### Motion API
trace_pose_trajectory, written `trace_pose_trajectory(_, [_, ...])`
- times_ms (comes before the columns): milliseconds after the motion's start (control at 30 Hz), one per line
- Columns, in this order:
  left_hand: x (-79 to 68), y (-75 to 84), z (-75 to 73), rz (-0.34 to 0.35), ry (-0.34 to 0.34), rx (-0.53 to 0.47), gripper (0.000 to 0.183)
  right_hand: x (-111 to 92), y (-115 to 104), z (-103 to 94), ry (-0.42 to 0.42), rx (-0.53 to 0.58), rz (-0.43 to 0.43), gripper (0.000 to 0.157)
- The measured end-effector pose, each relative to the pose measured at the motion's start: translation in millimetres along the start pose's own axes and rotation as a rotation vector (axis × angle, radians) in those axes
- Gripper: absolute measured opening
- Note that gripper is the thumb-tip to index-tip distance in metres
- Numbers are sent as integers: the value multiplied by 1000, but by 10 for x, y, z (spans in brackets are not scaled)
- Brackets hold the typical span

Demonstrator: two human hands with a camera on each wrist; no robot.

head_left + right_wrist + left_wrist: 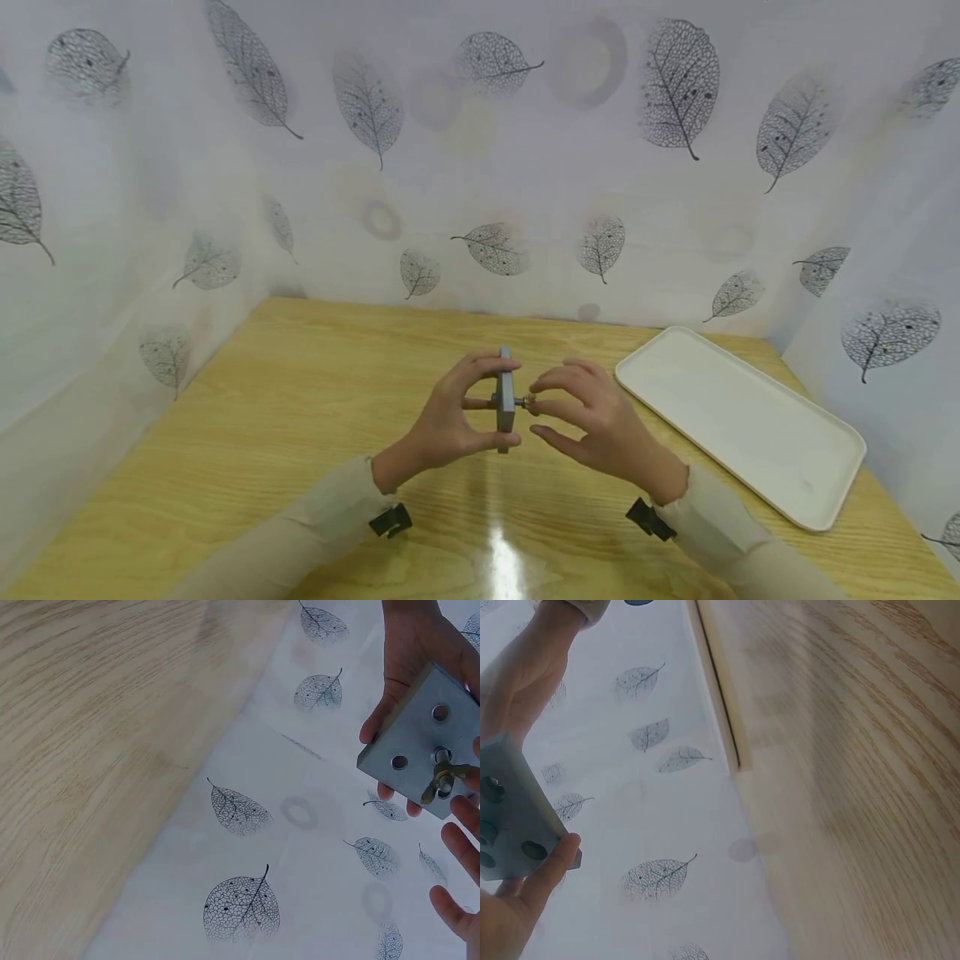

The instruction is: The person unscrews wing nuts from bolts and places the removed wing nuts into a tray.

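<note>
In the head view, the left hand (448, 414) is clamping the plate (506, 387) by opposite edges above the counter (360, 358); the right hand (596, 417) is curving, thumb and fingers apart, near the bolt (521, 402). In the left wrist view, the plate is looking thick, rigid, likely heavy and slick; edges are promising best hold. In the right wrist view, the wing nut (436, 784) is offering a pinch.

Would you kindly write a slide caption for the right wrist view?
The left hand holds a grey drilled plate, the right hand at its wing nut.
</note>
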State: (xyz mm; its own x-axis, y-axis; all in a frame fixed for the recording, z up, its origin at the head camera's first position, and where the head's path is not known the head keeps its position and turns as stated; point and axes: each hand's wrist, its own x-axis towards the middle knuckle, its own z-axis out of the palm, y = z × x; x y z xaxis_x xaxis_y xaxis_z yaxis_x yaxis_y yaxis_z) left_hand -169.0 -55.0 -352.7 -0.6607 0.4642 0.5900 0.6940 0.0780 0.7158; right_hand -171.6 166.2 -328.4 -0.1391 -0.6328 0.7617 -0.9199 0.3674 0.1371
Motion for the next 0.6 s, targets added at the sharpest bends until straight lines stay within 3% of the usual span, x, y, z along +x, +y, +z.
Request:
trace_pose_trajectory(300, [-3, -8, 2, 9, -1, -8, 73, 22, 12, 9, 6, 1, 23, 28])
trace_pose_trajectory(600, [6, 25, 0, -18, 0, -9, 74, 20, 72, 58, -77, -15, 101, 36])
